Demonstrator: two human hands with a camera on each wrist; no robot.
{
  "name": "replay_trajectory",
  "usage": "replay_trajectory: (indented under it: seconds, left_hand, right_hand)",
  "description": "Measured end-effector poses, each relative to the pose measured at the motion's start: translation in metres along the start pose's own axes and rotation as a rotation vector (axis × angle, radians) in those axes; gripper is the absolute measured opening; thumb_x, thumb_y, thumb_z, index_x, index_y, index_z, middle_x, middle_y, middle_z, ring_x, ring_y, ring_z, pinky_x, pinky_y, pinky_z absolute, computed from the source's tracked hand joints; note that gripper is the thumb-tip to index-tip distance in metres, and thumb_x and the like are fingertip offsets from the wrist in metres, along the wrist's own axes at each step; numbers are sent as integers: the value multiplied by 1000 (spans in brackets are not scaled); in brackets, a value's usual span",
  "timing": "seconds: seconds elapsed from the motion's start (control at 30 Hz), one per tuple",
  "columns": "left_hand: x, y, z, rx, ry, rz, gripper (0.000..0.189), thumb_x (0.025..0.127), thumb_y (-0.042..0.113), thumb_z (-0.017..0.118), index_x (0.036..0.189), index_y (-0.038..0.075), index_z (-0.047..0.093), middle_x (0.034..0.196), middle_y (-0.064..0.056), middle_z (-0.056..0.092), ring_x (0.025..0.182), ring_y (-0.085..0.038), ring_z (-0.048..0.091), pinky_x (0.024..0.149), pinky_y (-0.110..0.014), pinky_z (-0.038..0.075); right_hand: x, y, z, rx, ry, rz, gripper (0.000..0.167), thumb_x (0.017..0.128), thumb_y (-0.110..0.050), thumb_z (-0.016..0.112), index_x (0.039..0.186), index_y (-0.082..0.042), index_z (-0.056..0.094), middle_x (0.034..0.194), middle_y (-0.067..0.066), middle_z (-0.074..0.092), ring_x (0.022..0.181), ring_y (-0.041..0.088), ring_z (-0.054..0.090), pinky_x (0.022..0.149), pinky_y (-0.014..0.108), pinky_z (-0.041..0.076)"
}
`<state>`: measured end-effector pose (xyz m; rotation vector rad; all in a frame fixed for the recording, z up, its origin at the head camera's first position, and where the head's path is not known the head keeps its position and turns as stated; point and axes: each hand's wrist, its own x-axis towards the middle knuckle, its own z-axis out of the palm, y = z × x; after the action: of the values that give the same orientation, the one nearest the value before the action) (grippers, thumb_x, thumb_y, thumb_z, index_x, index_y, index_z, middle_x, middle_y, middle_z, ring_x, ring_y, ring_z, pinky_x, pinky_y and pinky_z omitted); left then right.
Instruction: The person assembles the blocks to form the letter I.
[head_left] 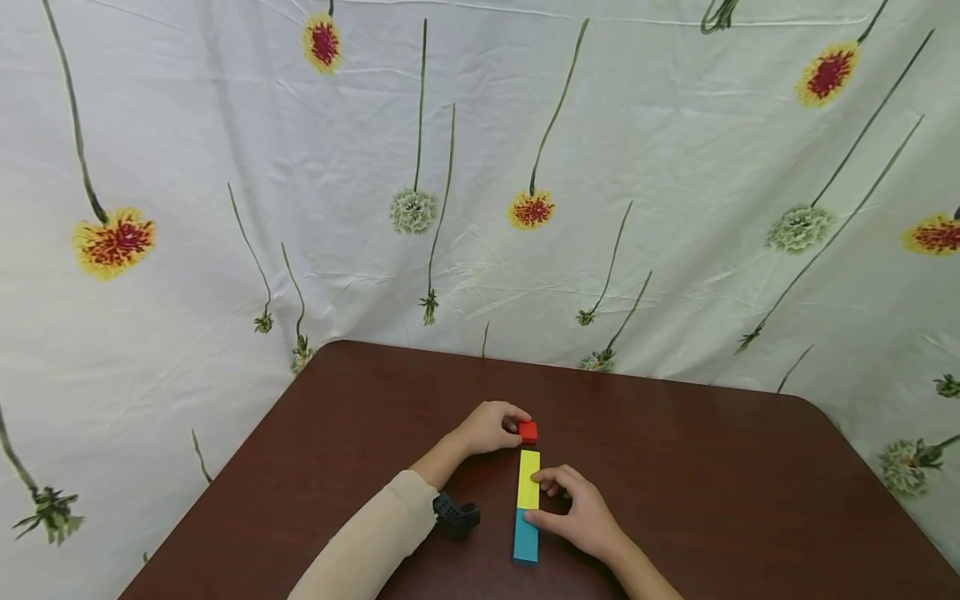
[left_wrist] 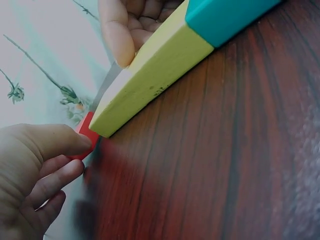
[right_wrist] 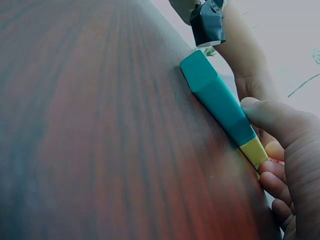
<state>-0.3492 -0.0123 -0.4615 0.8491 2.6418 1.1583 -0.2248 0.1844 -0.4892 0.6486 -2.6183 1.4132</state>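
My left hand [head_left: 489, 427] pinches a small red block [head_left: 528, 432] between thumb and fingers, just beyond the far end of a yellow block [head_left: 528, 475]. The left wrist view shows the thumb on the red block [left_wrist: 88, 131], partly behind the yellow block's end. Yellow and teal blocks lie end to end in one line, the teal block [head_left: 527, 542] being nearer to me. Along their right side is my right hand [head_left: 579, 510], with its thumb at the teal block's edge and its forefinger against the yellow one. In the right wrist view its thumb [right_wrist: 265, 112] stays extended.
The blocks lie on a dark reddish-brown wooden table [head_left: 697, 467] with rounded far corners. Behind it hangs a white cloth [head_left: 480, 167] printed with flowers. A black wrist camera [head_left: 455, 517] sits at the left sleeve's cuff, left of the blocks.
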Motion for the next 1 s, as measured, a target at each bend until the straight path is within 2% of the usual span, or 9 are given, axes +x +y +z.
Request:
replay_trajectory:
  seconds: [0.53,1.0]
  left_hand:
    - [1,5,1,2,-45,-7,34,86,9,73,120,7,69,111,-6,66,92,-16,62,74,-28,52]
    - [0,6,2,30,-36,18,32,85,10,74,117,7,71,107,-4,68,92,-17,61,80,-31,51]
  right_hand:
    - [0,1,0,-10,5,-10,40,80,-34,81,114,-17,67,101,-10,57,89,10,54,81,30,48]
    - [0,0,0,5,3,1,41,80,-34,81,114,-17,67,101,-10,57,90,10,54,81,30,48]
